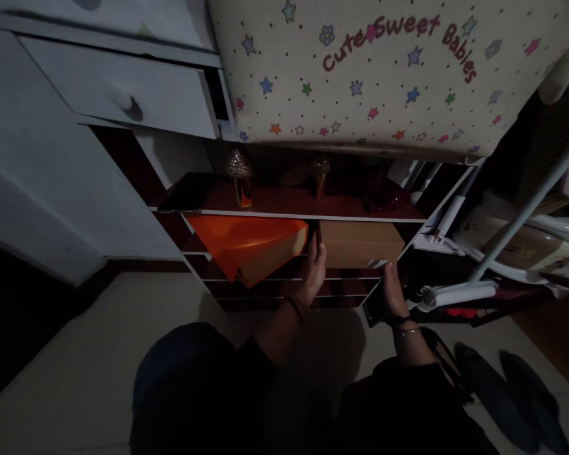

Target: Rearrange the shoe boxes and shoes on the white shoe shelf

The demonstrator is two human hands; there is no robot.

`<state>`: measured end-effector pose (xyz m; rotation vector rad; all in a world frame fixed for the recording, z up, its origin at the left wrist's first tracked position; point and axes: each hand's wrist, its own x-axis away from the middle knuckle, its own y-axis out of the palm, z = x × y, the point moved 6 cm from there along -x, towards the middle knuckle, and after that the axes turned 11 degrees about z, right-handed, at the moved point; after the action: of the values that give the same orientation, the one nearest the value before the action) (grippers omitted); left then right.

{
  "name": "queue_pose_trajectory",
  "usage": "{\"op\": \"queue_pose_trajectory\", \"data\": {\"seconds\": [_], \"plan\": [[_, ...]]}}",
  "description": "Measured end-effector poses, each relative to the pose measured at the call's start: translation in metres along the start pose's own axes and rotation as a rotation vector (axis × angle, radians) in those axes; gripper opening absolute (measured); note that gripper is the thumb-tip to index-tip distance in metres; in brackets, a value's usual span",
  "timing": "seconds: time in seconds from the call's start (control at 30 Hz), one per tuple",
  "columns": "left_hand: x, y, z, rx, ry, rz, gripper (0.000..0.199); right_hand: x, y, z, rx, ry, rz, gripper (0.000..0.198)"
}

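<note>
My left hand [314,272] is at the left end of a brown cardboard box [360,243], its fingers stretched upward and close together. My right hand [394,292] is near the box's lower right corner, fingers pointing up. The dim light hides whether either palm presses on the box. A dark shape borders my right hand; I cannot tell whether it is held. The box lies on a middle shelf of a dark red rack [284,203]. Left of it, an orange bag or wrapper [246,237] partly covers another box [270,258] that sticks out at an angle.
Glittery high-heeled shoes [239,165] and dark red shoes [389,194] stand on the shelf above. A star-print cloth [360,88] overhangs the rack. A white drawer [123,88] is at upper left. A pale pole [516,227] and grey slippers [497,398] are on the right.
</note>
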<state>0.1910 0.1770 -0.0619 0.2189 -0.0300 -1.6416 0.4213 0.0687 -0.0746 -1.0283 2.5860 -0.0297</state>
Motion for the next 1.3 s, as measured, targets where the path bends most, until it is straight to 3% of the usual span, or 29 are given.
{"op": "queue_pose_trajectory", "data": {"seconds": [0.33, 0.47, 0.63, 1.1, 1.2, 1.3], "plan": [[0.01, 0.003, 0.016, -0.026, -0.009, -0.029, 0.075, -0.003, -0.001, 0.003, 0.012, -0.026, 0.018, 0.096], [0.007, 0.002, 0.013, 0.025, -0.005, -0.021, 0.076, -0.002, 0.0, 0.004, 0.009, -0.036, 0.019, 0.095], [0.005, 0.004, 0.008, 0.055, -0.014, -0.006, 0.074, -0.004, -0.002, 0.014, 0.024, 0.046, 0.022, 0.112], [0.011, 0.001, 0.012, 0.004, -0.072, 0.006, 0.077, 0.003, -0.004, 0.002, 0.042, 0.032, 0.0, 0.117], [0.011, 0.002, 0.014, 0.002, -0.082, 0.009, 0.078, 0.007, -0.01, -0.001, 0.076, 0.073, 0.048, 0.119], [0.02, -0.006, 0.011, -0.006, -0.088, 0.024, 0.08, 0.018, -0.023, -0.01, 0.081, 0.069, 0.189, 0.116]]}}
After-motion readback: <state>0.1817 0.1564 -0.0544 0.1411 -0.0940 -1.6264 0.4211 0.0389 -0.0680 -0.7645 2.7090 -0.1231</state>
